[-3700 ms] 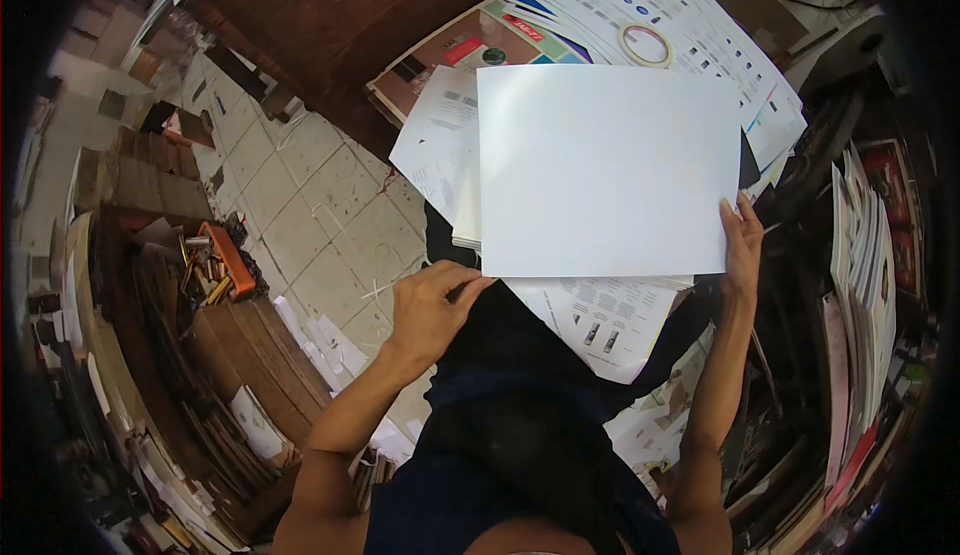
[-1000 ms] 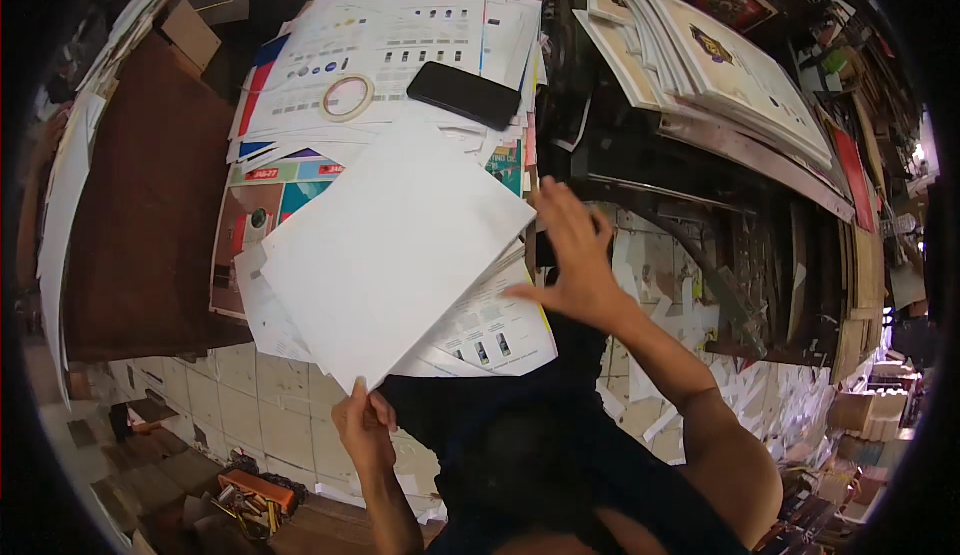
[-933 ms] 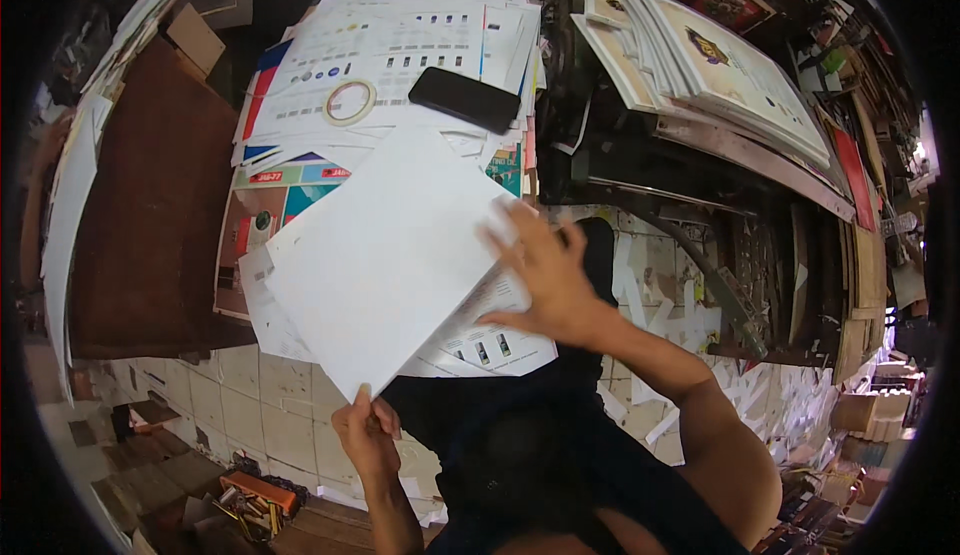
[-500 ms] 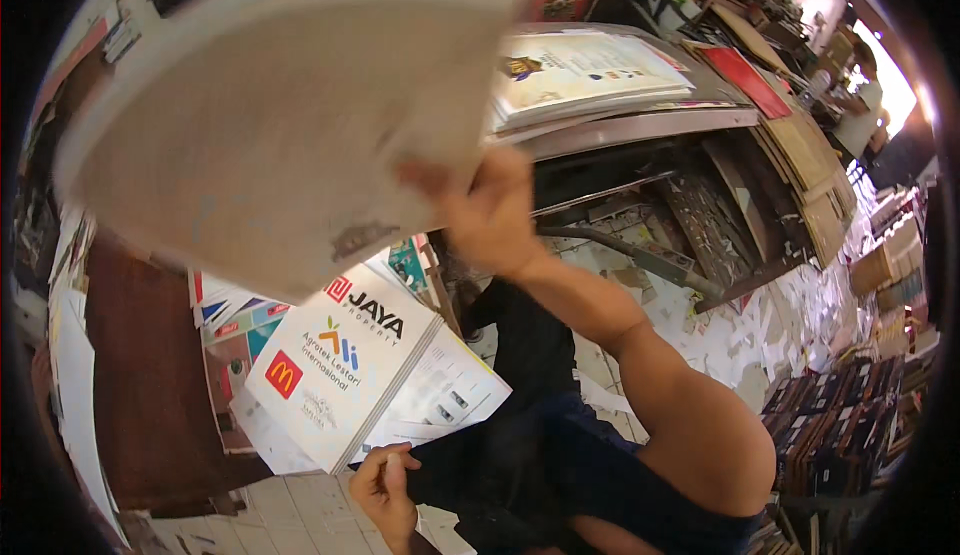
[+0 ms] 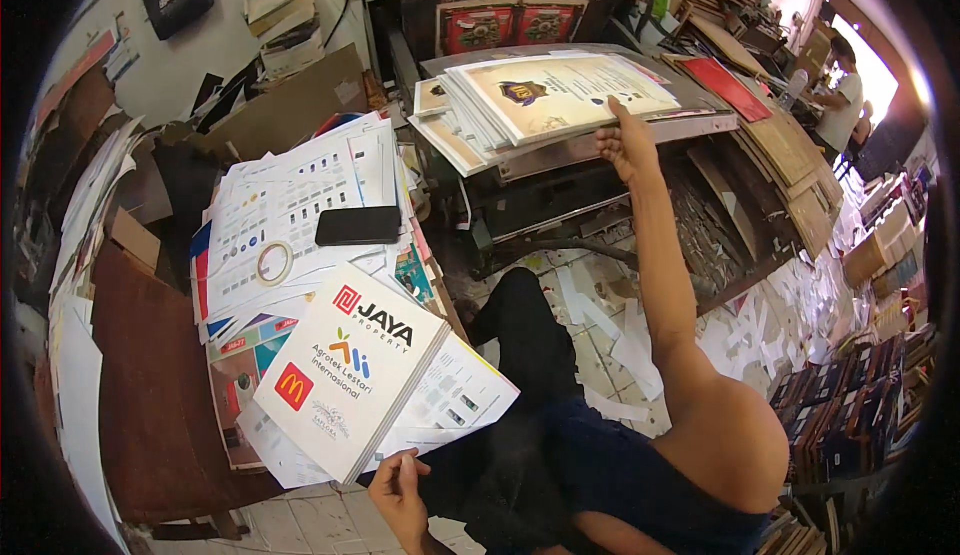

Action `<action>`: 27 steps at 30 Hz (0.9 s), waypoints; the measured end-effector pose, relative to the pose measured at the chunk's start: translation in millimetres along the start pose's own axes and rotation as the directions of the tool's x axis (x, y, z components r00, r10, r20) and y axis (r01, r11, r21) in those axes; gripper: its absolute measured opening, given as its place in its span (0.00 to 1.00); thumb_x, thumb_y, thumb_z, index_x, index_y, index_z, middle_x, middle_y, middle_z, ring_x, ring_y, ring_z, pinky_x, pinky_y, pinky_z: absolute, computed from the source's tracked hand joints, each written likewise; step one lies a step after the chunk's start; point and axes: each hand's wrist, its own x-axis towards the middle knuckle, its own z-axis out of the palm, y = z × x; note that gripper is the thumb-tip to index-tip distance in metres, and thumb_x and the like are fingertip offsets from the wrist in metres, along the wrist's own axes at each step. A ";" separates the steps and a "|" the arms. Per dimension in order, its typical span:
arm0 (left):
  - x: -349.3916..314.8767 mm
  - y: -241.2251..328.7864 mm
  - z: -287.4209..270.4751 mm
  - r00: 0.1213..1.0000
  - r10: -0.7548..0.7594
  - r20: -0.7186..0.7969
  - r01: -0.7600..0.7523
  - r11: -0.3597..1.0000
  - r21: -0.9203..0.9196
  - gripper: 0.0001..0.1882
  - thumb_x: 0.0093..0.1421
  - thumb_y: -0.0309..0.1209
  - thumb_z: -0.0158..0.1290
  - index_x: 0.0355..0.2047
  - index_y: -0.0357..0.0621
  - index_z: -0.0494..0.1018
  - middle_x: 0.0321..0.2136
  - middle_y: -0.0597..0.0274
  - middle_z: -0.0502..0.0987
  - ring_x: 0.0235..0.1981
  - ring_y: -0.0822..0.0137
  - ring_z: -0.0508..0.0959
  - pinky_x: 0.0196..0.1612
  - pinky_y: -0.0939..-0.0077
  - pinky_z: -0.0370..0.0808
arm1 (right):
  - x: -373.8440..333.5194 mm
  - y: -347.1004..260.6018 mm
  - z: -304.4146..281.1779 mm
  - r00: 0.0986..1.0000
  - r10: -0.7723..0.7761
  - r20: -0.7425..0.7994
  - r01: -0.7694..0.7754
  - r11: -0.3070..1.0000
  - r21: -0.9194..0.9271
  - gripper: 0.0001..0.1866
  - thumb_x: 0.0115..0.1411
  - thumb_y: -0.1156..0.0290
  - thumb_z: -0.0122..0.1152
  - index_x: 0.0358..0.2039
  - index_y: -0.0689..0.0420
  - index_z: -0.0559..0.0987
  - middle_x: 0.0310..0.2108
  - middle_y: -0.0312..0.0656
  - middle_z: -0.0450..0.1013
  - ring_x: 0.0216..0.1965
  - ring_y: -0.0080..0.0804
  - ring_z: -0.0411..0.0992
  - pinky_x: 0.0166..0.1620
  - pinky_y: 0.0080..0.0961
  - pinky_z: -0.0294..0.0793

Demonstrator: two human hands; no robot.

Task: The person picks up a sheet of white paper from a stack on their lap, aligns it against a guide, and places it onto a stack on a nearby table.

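My right hand [image 5: 630, 145] reaches far forward to the front edge of a stack of cream printed sheets [image 5: 570, 120]. Its thumb lies over the top sheet's edge, and the fingers curl at the edge below. My left hand [image 5: 402, 500] rests low by my dark-clothed leg, thumb and fingers drawn together, with nothing visible between them. Just beyond it lies a stack of white boards [image 5: 345, 365] printed with colourful logos. Loose printed papers [image 5: 455, 400] stick out from under these boards.
A black phone [image 5: 358, 226] and a tape roll [image 5: 273, 264] lie on printed sheets at the left. Beside them stands a brown table [image 5: 150, 375]. Paper scraps [image 5: 640, 355] litter the floor. Dark bundled stacks [image 5: 840, 395] stand right; a person [image 5: 842, 105] is at the far right.
The large pale sheet my right hand held up is no longer raised. That hand has moved right and forward to the cream stack. The phone and tape show now. My left hand stays low.
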 end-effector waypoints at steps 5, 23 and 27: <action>-2.0 0.2 -7.5 0.999 0.028 -0.035 -0.028 0.999 0.019 0.13 0.65 0.33 0.51 0.35 0.32 0.76 0.21 0.63 0.75 0.23 0.76 0.72 0.28 0.83 0.64 | 0.4 1.0 20.5 0.993 -0.043 -0.108 0.039 0.998 -0.041 0.27 0.56 0.50 0.66 0.37 0.65 0.73 0.16 0.41 0.70 0.12 0.26 0.67 0.16 0.21 0.63; 5.9 -4.2 -6.0 0.996 -0.034 -0.086 0.038 0.998 0.045 0.12 0.66 0.33 0.51 0.38 0.34 0.76 0.21 0.63 0.75 0.23 0.76 0.73 0.28 0.84 0.67 | -5.1 11.1 17.0 0.990 -0.142 -0.018 0.140 0.988 -0.072 0.23 0.61 0.49 0.62 0.25 0.60 0.76 0.14 0.35 0.68 0.13 0.22 0.65 0.18 0.18 0.63; -2.2 11.2 -15.1 0.983 -0.061 -0.175 0.071 0.996 0.050 0.10 0.64 0.30 0.53 0.39 0.34 0.77 0.22 0.63 0.76 0.25 0.74 0.74 0.30 0.82 0.70 | 4.6 35.6 23.1 0.985 -0.174 0.013 0.174 0.984 -0.022 0.18 0.63 0.53 0.59 0.31 0.58 0.77 0.22 0.34 0.70 0.24 0.23 0.70 0.26 0.21 0.69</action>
